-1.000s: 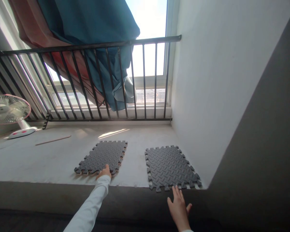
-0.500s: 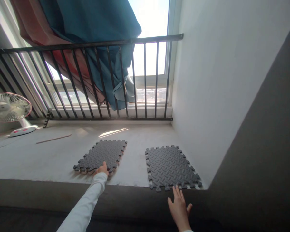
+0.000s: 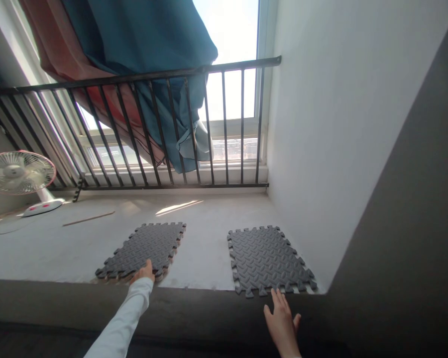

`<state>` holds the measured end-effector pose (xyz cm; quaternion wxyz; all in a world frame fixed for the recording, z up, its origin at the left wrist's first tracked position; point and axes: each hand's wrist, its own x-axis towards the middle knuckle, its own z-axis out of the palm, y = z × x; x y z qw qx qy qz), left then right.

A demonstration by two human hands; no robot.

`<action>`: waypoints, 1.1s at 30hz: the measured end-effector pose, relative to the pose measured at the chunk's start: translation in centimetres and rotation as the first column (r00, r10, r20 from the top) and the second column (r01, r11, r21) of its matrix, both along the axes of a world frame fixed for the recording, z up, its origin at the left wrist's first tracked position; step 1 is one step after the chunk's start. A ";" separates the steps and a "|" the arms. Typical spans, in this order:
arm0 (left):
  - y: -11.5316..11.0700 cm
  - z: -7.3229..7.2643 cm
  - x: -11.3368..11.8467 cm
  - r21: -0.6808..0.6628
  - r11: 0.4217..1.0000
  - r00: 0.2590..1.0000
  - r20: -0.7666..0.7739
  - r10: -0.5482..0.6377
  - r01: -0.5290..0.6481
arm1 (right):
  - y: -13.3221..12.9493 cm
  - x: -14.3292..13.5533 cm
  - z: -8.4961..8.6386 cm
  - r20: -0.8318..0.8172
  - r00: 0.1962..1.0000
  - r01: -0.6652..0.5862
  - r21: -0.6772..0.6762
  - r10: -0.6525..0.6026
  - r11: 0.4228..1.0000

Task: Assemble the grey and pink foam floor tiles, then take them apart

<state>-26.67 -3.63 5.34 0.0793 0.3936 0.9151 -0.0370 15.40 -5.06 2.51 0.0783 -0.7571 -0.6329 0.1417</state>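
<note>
A stack of dark grey interlocking foam mat tiles (image 3: 145,246) lies on the white ledge at left, its layered edges showing paler sides. My left hand (image 3: 145,273) holds the near edge of this stack close to its right corner, one digit on top and the other fingers mostly hidden. A single grey foam mat tile (image 3: 267,258) with a raised tread pattern lies flat beside the right wall. At its near edge is my right hand (image 3: 280,315), open with fingers spread; the fingertips are at the tile's teeth, and I cannot tell if they touch.
The white ledge (image 3: 205,248) ends in a front edge just before me. A black metal railing (image 3: 171,186) runs along the back, with a blue and pink curtain (image 3: 145,40) hanging over it. At far left stands a fan (image 3: 18,174), near a thin stick (image 3: 88,219).
The stack of tiles has slid left and slightly toward me along with my left hand, widening the gap to the single tile. My right hand stays by that tile. The view has shifted slightly.
</note>
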 end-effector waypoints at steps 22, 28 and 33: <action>1.5 2.3 21.2 0.104 0.704 0.682 0.181 -0.708 0.703 | 0.6 0.9 -0.4 -0.949 0.155 0.293 -0.221 -0.274 0.930; 2.7 -0.8 27.9 0.036 0.658 0.643 0.179 -0.745 0.752 | 0.6 1.8 -0.6 -0.941 0.145 0.369 -0.236 -0.307 0.899; 3.9 -0.6 28.3 0.060 0.627 0.613 0.158 -0.774 0.777 | 0.6 2.0 -0.5 -0.938 0.161 0.375 -0.229 -0.306 0.898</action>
